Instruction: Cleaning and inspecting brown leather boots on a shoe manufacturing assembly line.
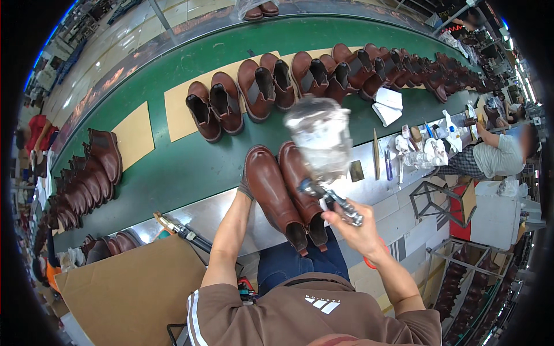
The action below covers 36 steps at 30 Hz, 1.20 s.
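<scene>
A pair of glossy brown ankle boots [269, 187] is in front of me, toes away from me and heels over the table's near edge. My left hand [246, 187], in a dark grey glove, is closed against the left boot's outer side; its fingers are mostly hidden behind the boot. In my right hand [356, 229] is a spray gun [329, 198], fingers wrapped round its metal body. Its large, white-smeared cup [319, 138] is blurred and hangs over the right boot's toe, hiding part of it.
Rows of brown boots [257, 92] stand on cardboard [176, 115] across the green table [167, 179]. More boots [104, 155] line the left. White paper [388, 106], bottles and tools lie right. A large cardboard box [133, 282] is beside my left arm; another person [502, 153] sits right.
</scene>
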Each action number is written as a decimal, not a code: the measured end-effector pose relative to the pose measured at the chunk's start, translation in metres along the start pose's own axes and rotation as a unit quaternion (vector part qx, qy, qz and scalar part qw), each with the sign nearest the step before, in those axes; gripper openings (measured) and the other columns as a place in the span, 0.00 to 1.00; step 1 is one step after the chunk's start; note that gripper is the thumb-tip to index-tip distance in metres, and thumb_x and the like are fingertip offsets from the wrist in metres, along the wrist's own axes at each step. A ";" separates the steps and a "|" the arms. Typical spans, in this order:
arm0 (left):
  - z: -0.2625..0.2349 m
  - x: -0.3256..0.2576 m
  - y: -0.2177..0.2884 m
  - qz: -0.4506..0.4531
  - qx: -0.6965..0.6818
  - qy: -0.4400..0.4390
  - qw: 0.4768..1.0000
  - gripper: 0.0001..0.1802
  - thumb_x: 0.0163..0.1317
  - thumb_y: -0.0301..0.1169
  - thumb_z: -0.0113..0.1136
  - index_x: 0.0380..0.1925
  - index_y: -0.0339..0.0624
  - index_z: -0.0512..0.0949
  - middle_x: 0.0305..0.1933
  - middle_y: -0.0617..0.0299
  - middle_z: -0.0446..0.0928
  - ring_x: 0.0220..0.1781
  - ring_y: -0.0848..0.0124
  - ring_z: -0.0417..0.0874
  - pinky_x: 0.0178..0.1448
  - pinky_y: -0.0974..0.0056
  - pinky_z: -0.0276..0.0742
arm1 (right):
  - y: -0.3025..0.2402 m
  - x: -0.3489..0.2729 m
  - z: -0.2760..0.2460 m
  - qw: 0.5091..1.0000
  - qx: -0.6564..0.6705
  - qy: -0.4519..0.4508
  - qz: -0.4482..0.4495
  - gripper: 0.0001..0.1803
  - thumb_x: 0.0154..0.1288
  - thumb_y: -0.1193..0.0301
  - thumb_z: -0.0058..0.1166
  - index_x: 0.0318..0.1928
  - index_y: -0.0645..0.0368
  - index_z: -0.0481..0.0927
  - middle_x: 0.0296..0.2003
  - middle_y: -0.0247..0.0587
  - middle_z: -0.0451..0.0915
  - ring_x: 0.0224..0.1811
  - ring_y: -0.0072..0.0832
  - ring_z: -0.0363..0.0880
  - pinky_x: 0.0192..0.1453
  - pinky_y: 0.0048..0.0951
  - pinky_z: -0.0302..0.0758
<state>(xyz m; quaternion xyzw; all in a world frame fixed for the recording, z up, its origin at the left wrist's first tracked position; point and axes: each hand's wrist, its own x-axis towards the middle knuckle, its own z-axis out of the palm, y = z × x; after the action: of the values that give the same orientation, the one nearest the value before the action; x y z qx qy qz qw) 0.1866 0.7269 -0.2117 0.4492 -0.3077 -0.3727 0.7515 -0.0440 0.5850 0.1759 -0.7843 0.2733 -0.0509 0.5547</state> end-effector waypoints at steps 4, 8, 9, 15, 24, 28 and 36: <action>-0.012 -0.003 -0.034 -0.069 -0.221 0.016 0.973 0.16 0.68 0.34 0.44 0.54 0.42 0.69 0.52 0.58 0.73 0.51 0.67 0.73 0.62 0.62 0.67 | 0.011 0.024 0.026 0.999 0.038 -0.022 -0.018 0.21 0.58 0.68 0.62 0.48 0.69 0.77 0.28 0.38 0.80 0.30 0.16 0.72 0.35 0.22 0.72; 0.032 0.014 -0.008 -0.028 -0.212 -0.034 0.976 0.18 0.71 0.38 0.40 0.56 0.44 0.67 0.55 0.60 0.71 0.55 0.70 0.71 0.65 0.63 0.65 | 0.028 0.023 0.004 0.997 0.011 0.059 0.058 0.20 0.59 0.69 0.61 0.49 0.68 0.77 0.24 0.36 0.78 0.27 0.15 0.69 0.32 0.21 0.71; 0.029 0.008 0.009 -0.024 -0.204 -0.025 0.978 0.18 0.71 0.38 0.40 0.56 0.44 0.67 0.55 0.60 0.71 0.55 0.70 0.71 0.65 0.63 0.65 | 0.024 0.015 0.003 0.996 0.000 0.079 0.039 0.20 0.59 0.69 0.61 0.50 0.67 0.77 0.23 0.35 0.76 0.26 0.15 0.68 0.31 0.21 0.70; 0.024 0.002 0.030 -0.052 -0.439 -0.121 0.889 0.18 0.70 0.36 0.42 0.56 0.43 0.68 0.55 0.59 0.71 0.56 0.69 0.70 0.66 0.62 0.63 | 0.011 0.007 0.008 0.996 0.076 0.031 0.026 0.14 0.57 0.69 0.64 0.25 0.65 0.73 0.20 0.24 0.69 0.25 0.12 0.62 0.27 0.17 0.62; 0.021 -0.008 0.022 -0.034 0.206 -0.054 0.976 0.18 0.67 0.32 0.47 0.56 0.40 0.67 0.57 0.58 0.69 0.59 0.68 0.67 0.69 0.63 0.57 | 0.028 0.005 -0.016 0.989 -0.010 0.143 0.036 0.16 0.57 0.72 0.62 0.45 0.67 0.79 0.20 0.29 0.68 0.23 0.14 0.62 0.26 0.21 0.63; 0.016 -0.007 0.019 -0.081 0.073 -0.034 0.993 0.18 0.65 0.33 0.50 0.54 0.40 0.69 0.56 0.57 0.70 0.57 0.66 0.68 0.68 0.61 0.59 | 0.013 0.006 -0.011 0.996 0.032 0.076 0.035 0.13 0.55 0.70 0.65 0.25 0.64 0.74 0.19 0.25 0.70 0.23 0.12 0.63 0.25 0.18 0.61; 0.017 -0.022 0.001 -0.056 0.033 -0.024 0.998 0.18 0.69 0.32 0.44 0.57 0.40 0.66 0.56 0.58 0.71 0.58 0.69 0.69 0.67 0.63 0.61 | 0.047 0.012 -0.025 0.982 -0.007 0.162 0.097 0.13 0.59 0.69 0.61 0.26 0.65 0.74 0.16 0.25 0.63 0.22 0.14 0.57 0.23 0.21 0.58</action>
<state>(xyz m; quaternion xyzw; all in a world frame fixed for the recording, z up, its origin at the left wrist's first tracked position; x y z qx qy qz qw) 0.1617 0.7379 -0.2065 0.4813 -0.3124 -0.4143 0.7064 -0.0611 0.5474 0.1403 -0.7394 0.4343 -0.1212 0.5000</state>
